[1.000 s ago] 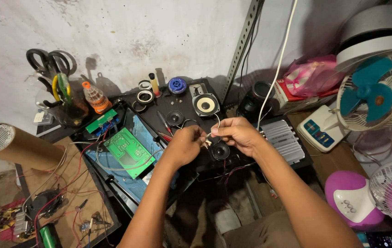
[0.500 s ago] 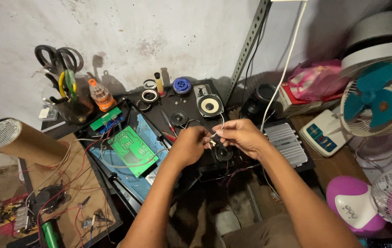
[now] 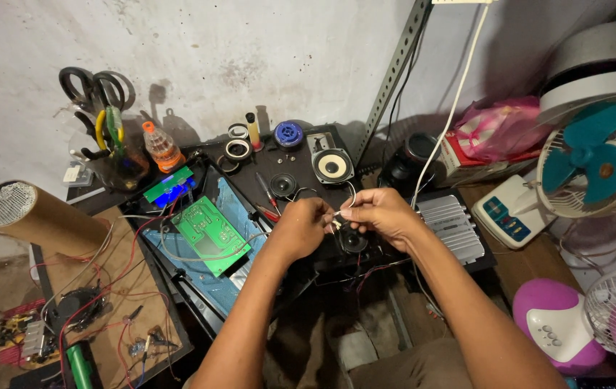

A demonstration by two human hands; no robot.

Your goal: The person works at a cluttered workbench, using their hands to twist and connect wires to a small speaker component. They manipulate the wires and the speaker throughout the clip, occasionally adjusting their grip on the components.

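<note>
My left hand [image 3: 299, 229] and my right hand [image 3: 378, 214] meet over a black workbench [image 3: 300, 155]. Between their pinched fingertips they hold a small white wire connector [image 3: 337, 218], with a thin white wire looping up from it. A small black speaker [image 3: 353, 240] lies just below my right hand. A green circuit board [image 3: 210, 233] rests to the left of my left hand on a blue sheet. A larger square speaker with a pale cone [image 3: 331, 166] sits beyond the hands.
Scissors and pliers stand in a holder [image 3: 106, 137] at the back left beside an orange bottle [image 3: 159, 145]. A cardboard tube with a mesh end [image 3: 34, 216] lies left. A ribbed metal heatsink [image 3: 452, 227], a blue-bladed fan [image 3: 596, 162] and a purple-white device [image 3: 556, 324] are right.
My hands have stayed together on the connector, shifting only slightly. The camera view has tilted a little downward and left.
</note>
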